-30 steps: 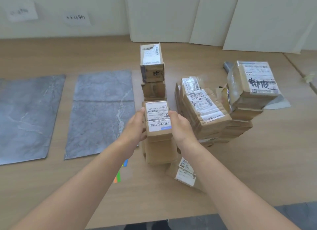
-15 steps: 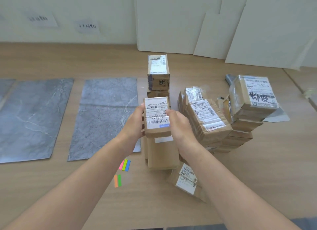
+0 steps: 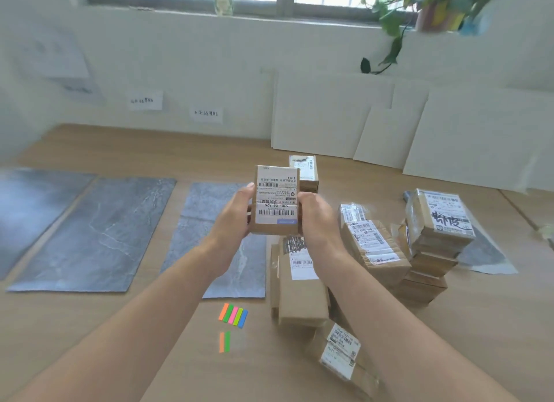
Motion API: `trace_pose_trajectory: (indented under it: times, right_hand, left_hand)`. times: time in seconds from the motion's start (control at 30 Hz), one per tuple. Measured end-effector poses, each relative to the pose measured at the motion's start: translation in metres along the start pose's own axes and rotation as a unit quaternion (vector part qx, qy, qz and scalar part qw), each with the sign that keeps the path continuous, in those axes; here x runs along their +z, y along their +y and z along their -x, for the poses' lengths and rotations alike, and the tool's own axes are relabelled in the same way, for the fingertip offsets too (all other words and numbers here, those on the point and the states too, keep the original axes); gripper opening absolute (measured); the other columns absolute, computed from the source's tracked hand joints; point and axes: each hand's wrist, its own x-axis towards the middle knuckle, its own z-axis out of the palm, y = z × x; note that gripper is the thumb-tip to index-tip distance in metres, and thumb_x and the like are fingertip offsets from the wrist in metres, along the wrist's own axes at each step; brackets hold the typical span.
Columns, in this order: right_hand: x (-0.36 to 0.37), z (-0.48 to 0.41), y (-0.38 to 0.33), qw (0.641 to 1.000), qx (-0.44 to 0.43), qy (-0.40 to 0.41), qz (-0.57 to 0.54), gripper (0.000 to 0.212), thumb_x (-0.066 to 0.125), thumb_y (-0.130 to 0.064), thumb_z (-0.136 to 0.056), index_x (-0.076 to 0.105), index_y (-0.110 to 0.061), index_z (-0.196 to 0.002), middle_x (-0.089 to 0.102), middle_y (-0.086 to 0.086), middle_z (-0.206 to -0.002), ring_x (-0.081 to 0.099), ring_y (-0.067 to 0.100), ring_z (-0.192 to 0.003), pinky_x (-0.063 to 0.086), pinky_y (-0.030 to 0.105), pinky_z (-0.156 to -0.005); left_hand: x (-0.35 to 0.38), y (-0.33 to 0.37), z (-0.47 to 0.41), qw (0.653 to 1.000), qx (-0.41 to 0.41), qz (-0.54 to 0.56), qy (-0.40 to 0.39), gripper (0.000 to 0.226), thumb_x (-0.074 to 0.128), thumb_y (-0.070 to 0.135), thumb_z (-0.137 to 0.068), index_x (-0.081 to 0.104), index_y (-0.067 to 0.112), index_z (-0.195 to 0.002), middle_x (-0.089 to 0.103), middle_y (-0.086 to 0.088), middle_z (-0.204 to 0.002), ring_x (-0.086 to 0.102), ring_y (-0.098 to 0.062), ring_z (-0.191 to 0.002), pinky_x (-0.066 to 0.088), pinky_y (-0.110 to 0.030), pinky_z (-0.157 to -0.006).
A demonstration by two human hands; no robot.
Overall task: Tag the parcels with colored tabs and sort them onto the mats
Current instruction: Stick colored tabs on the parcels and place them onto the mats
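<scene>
Both hands are clamping a small labelled parcel (image 3: 277,201) between them, left hand (image 3: 236,213) on its left edge and right hand (image 3: 317,216) on its right. They are holding it in the air above the near stack of parcels (image 3: 299,284), mid-worktop (image 3: 150,356). No tab is showing on it. Freeing a hand to reach the coloured tabs (image 3: 233,314) near the front edge is likely risking a drop onto that stack, beside the nearest grey mat (image 3: 218,246). Against half a second ago, the parcel is sitting higher, clear of the stack.

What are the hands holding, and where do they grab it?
Both hold one parcel: left hand on its left edge, right hand on its right.
</scene>
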Motion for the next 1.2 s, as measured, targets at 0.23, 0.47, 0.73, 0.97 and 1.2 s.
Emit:
trace_pose_trajectory:
  times: [0.23, 0.47, 0.73, 0.97, 1.2]
  right_hand:
    - [0.05, 0.031, -0.025, 0.998, -0.042, -0.039, 0.013, 0.039, 0.046, -0.046, -0.089, 0.067, -0.021, -0.11, 0.079, -0.005, -0.101, 0.073, 0.018, -0.103, 0.057, 0.037, -0.088]
    - [0.138, 0.063, -0.03, 0.998, -0.051, -0.042, 0.012, 0.031, 0.046, -0.043, -0.092, 0.068, -0.025, -0.103, 0.08, -0.007, -0.095, 0.074, 0.017, -0.099, 0.057, 0.049, -0.099]
    - [0.266, 0.109, -0.023, 0.998, -0.044, -0.037, 0.016, 0.033, 0.045, -0.038, -0.095, 0.07, -0.02, -0.106, 0.08, -0.006, -0.097, 0.075, 0.016, -0.098, 0.058, 0.045, -0.097]
    - [0.339, 0.133, -0.019, 0.999, -0.016, -0.044, 0.002, 0.03, 0.045, -0.03, -0.103, 0.072, -0.018, -0.104, 0.08, -0.01, -0.092, 0.075, 0.012, -0.093, 0.059, 0.036, -0.088]
    - [0.371, 0.134, -0.007, 0.995, -0.013, -0.096, 0.007, 0.034, 0.042, -0.027, -0.106, 0.073, -0.027, -0.095, 0.077, -0.023, -0.084, 0.074, 0.0, -0.085, 0.056, 0.028, -0.084]
  left_hand:
    - [-0.061, 0.02, 0.029, 0.999, 0.025, 0.015, 0.024, 0.032, 0.037, 0.045, -0.107, 0.066, 0.034, -0.103, 0.074, 0.017, -0.069, 0.069, -0.008, -0.085, 0.052, -0.024, -0.091]
    - [-0.16, 0.022, 0.047, 0.999, 0.022, 0.02, 0.019, 0.036, 0.036, 0.05, -0.105, 0.066, 0.034, -0.116, 0.069, 0.004, -0.097, 0.069, -0.014, -0.092, 0.053, -0.025, -0.087]
    - [-0.306, 0.016, 0.062, 1.0, -0.016, -0.011, -0.004, 0.038, 0.034, 0.059, -0.102, 0.061, 0.041, -0.122, 0.063, -0.001, -0.122, 0.068, -0.026, -0.108, 0.049, -0.045, -0.106]
    - [-0.382, 0.016, 0.075, 0.999, -0.04, -0.014, -0.003, 0.035, 0.033, 0.058, -0.103, 0.061, 0.044, -0.117, 0.063, -0.003, -0.123, 0.068, -0.027, -0.109, 0.051, -0.045, -0.104]
    - [-0.419, -0.004, 0.08, 0.996, -0.068, 0.018, 0.06, 0.047, 0.033, 0.055, -0.105, 0.055, 0.026, -0.135, 0.065, -0.001, -0.127, 0.067, -0.029, -0.113, 0.049, -0.051, -0.107]
